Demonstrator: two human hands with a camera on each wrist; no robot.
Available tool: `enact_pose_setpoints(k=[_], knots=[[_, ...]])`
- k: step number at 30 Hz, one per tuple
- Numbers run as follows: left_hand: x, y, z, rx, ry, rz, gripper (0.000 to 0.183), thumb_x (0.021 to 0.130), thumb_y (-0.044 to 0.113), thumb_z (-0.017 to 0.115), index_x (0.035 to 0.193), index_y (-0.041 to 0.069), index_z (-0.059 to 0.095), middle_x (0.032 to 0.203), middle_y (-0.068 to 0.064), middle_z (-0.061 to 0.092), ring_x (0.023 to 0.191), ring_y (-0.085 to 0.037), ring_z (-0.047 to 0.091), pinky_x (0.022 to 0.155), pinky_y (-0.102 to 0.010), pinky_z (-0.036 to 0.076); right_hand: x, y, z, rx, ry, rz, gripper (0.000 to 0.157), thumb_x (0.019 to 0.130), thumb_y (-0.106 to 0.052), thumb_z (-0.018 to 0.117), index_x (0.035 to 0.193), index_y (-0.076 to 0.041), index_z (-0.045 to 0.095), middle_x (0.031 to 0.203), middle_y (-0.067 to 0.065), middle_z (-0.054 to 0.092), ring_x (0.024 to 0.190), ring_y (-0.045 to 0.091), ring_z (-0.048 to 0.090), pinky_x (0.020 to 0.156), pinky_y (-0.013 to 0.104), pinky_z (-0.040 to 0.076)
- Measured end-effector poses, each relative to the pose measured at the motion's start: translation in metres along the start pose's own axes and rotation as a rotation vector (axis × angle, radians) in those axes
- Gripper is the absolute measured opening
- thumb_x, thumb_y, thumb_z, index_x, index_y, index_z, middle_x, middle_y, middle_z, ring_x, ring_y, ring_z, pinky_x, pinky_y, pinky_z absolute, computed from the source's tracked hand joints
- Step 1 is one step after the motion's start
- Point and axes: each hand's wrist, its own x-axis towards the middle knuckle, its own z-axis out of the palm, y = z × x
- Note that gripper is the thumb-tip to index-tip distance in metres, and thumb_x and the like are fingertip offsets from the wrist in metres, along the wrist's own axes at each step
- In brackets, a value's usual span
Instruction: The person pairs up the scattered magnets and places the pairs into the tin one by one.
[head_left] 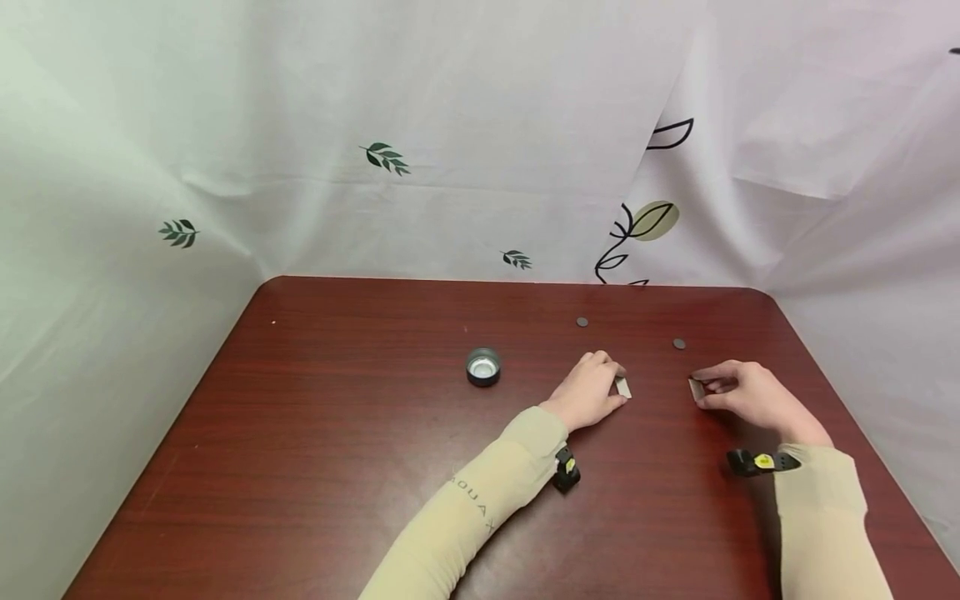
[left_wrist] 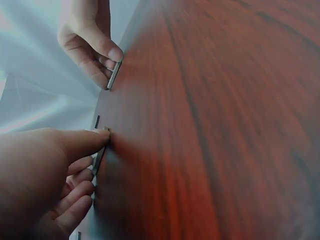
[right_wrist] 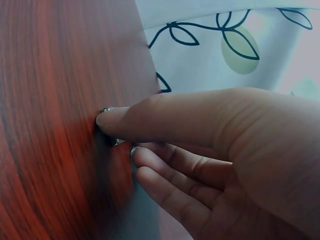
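Over the right half of the table, my left hand pinches a small flat rectangular piece, pale on its upper face, between thumb and fingers. A short gap to the right, my right hand grips a similar small rectangular piece by its ends. The two pieces are apart, each low at the tabletop. In the left wrist view both pieces look like thin edge-on strips. The right thumb covers most of its piece in the right wrist view. What the pieces are, I cannot tell.
A round dark cap, silvery inside, lies left of my left hand. Two small grey discs lie farther back, one disc behind the left hand, another disc behind the right. White patterned cloth encloses the reddish-brown table.
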Motion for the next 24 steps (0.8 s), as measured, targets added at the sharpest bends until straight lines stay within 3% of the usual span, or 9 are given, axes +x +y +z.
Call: enact_pose_setpoints(k=[8, 24], knots=[[0.001, 0.003, -0.004, 0.030, -0.030, -0.007, 0.038, 0.097, 0.032, 0.072, 0.130, 0.013, 0.069, 0.122, 0.002, 0.062, 0.111, -0.014, 0.053, 0.097, -0.016, 0.039, 0.004, -0.007, 0.005, 0.011, 0.021, -0.020, 0.034, 0.078, -0.011, 0.087, 0.108, 0.001, 0.077, 0.100, 0.009, 0.072, 0.084, 0.018, 0.068, 0.070, 0.023, 0.054], [-0.001, 0.000, -0.014, 0.090, -0.116, 0.012, 0.033, 0.098, 0.032, 0.071, 0.126, 0.015, 0.069, 0.119, 0.002, 0.062, 0.112, -0.017, 0.054, 0.098, -0.018, 0.039, 0.020, -0.029, 0.021, 0.034, -0.003, -0.047, 0.030, 0.077, -0.010, 0.088, 0.103, -0.001, 0.078, 0.090, 0.002, 0.072, 0.082, 0.018, 0.067, 0.069, 0.024, 0.054]])
